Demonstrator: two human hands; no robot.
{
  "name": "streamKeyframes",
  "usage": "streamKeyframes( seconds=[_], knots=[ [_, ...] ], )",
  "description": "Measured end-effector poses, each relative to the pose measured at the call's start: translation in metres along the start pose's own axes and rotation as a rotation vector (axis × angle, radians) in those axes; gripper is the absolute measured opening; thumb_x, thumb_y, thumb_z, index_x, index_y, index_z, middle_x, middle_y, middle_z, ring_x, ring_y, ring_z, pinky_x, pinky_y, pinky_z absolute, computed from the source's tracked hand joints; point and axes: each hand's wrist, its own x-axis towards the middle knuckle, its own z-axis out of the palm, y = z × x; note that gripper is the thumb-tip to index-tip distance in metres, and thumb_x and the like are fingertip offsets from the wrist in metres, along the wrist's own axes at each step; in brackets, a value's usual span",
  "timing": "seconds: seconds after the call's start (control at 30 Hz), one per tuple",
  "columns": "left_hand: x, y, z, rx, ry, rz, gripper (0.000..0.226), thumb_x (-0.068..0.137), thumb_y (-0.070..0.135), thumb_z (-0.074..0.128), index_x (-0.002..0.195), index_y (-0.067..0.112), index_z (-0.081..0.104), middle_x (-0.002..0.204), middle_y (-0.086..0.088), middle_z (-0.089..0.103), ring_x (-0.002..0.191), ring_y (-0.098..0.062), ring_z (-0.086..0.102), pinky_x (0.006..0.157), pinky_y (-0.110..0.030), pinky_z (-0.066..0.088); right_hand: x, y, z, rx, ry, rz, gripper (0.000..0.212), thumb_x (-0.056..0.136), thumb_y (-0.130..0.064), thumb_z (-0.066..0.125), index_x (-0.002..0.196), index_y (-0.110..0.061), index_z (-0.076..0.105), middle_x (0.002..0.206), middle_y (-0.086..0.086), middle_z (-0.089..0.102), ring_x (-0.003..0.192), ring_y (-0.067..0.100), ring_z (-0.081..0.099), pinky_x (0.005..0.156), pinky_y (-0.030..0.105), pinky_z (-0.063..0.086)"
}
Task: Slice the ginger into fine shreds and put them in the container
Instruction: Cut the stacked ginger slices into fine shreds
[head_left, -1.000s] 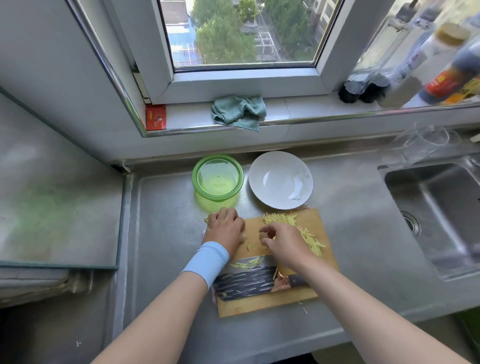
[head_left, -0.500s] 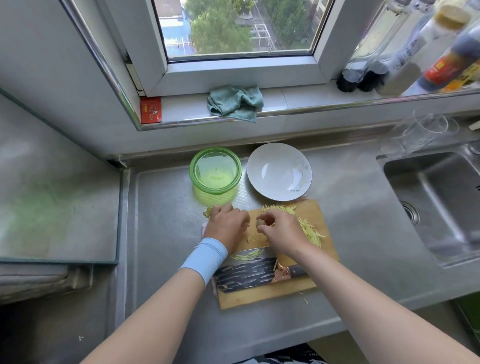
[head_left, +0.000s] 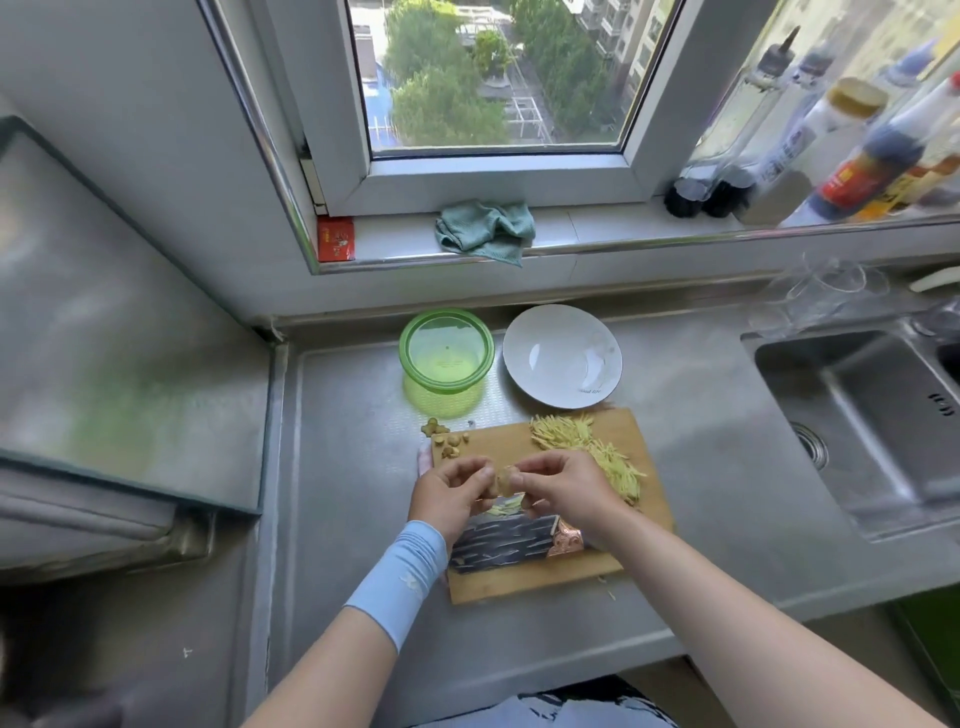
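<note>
Counter: grey stainless-steel counter (head_left: 353, 519), brushed, dull sheen.
Board: rectangular pale wooden cutting board (head_left: 519, 582), smooth, matt.
Container: round green translucent plastic container (head_left: 441, 400), glossy.
Bowl: round white bowl (head_left: 561, 358), I read glazed, shiny.
Cleaver: dark-bladed cleaver (head_left: 498, 543), rough-patterned metal.
Cloth: crumpled teal cloth (head_left: 485, 231), soft, matt.

Home kitchen. A stainless steel counter (head_left: 358, 467) ran into a built-in sink (head_left: 857, 415) on the right. A wooden cutting board (head_left: 493, 447) lay on the counter with a cleaver (head_left: 498, 543) and ginger shreds (head_left: 582, 441) on it. A green container (head_left: 445, 353) and white bowl (head_left: 561, 358) stood just behind. Sauce bottles (head_left: 852, 171) and a crumpled cloth (head_left: 485, 228) sat on the windowsill (head_left: 597, 228). The window (head_left: 493, 78) showed trees and apartment blocks from above.
</note>
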Motion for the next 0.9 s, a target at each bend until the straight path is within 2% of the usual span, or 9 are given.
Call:
streamKeyframes(
  seconds=[0.1,0.17,0.23,0.27,0.37,0.47,0.53,0.73,0.9],
  knots=[
    [-0.016,-0.004,0.000,0.001,-0.016,0.008,0.011,0.084,0.011,0.078,0.093,0.005,0.076,0.156,0.026,0.004,0.080,-0.021,0.074,0.068,-0.030,0.060,-0.013,0.001,0.005,-0.013,-0.037,-0.002,0.018,0.081,-0.009,0.083,0.093,-0.001,0.073,0.082,0.016,0.074,0.057,0.021,0.063,0.058,0.036,0.059],
    [-0.029,-0.004,0.002,0.021,-0.033,-0.006,0.011,0.083,0.012,0.080,0.093,0.008,0.076,0.154,0.016,0.031,0.084,-0.020,0.074,0.074,-0.035,0.061,-0.020,0.001,0.006,-0.064,-0.049,-0.016,0.016,0.080,-0.012,0.084,0.089,-0.005,0.073,0.075,0.009,0.073,0.057,0.021,0.063,0.058,0.036,0.060],
    [-0.039,-0.005,0.004,-0.009,-0.028,-0.032,0.014,0.083,0.010,0.079,0.096,0.011,0.075,0.122,-0.008,0.070,0.082,-0.018,0.073,0.075,-0.033,0.060,-0.025,0.003,0.005,-0.083,-0.095,-0.020,0.017,0.081,-0.015,0.083,0.091,-0.007,0.073,0.074,0.006,0.072,0.059,0.019,0.063,0.060,0.036,0.061],
    [-0.043,-0.007,0.005,-0.028,-0.018,-0.034,0.017,0.083,0.010,0.078,0.100,0.011,0.074,0.106,-0.012,0.075,0.081,-0.018,0.072,0.073,-0.030,0.059,-0.026,0.006,0.003,-0.074,-0.125,-0.018,0.019,0.082,-0.016,0.082,0.096,-0.008,0.072,0.079,0.007,0.072,0.061,0.018,0.063,0.061,0.035,0.061],
    [-0.056,-0.018,0.005,-0.062,0.053,-0.018,0.027,0.088,0.010,0.074,0.112,0.023,0.073,0.095,-0.003,0.076,0.081,-0.016,0.070,0.069,-0.029,0.057,-0.025,0.022,-0.009,-0.211,-0.168,-0.061,0.031,0.090,-0.028,0.075,0.117,-0.015,0.067,0.101,0.007,0.071,0.077,0.013,0.066,0.070,0.033,0.060],
    [-0.070,-0.030,-0.002,-0.100,0.242,-0.047,0.016,0.091,0.011,0.070,0.105,0.017,0.076,0.097,-0.001,0.077,0.075,-0.012,0.067,0.065,-0.025,0.056,-0.015,0.040,-0.034,-1.051,-0.123,-0.322,0.031,0.095,-0.023,0.059,0.125,-0.026,0.061,0.117,-0.002,0.064,0.107,0.018,0.059,0.085,0.033,0.050],
    [-0.081,-0.035,-0.007,-0.142,0.322,-0.093,0.009,0.093,0.009,0.068,0.100,0.009,0.073,0.090,-0.004,0.075,0.069,-0.011,0.063,0.058,-0.020,0.053,-0.009,0.049,-0.046,-1.374,-0.143,-0.414,0.035,0.093,-0.016,0.055,0.126,-0.026,0.055,0.124,0.003,0.055,0.117,0.025,0.050,0.088,0.036,0.043],
    [-0.106,-0.048,-0.018,-0.179,0.527,-0.073,0.004,0.091,0.014,0.071,0.093,0.016,0.073,0.086,-0.003,0.075,0.072,-0.013,0.065,0.058,-0.023,0.051,-0.009,0.061,-0.045,-1.574,-0.172,-0.520,0.076,0.085,-0.014,0.058,0.150,-0.025,0.020,0.134,0.011,0.043,0.123,0.032,0.043,0.101,0.044,0.035],
    [-0.118,-0.049,-0.022,-0.087,0.677,-0.032,0.005,0.087,0.016,0.075,0.092,0.015,0.074,0.082,0.002,0.075,0.074,-0.012,0.066,0.063,-0.022,0.050,-0.013,0.071,-0.048,-1.676,-0.131,-0.590,0.082,0.082,-0.012,0.064,0.150,-0.021,0.020,0.134,0.012,0.046,0.120,0.032,0.045,0.100,0.046,0.035]
  ],
)
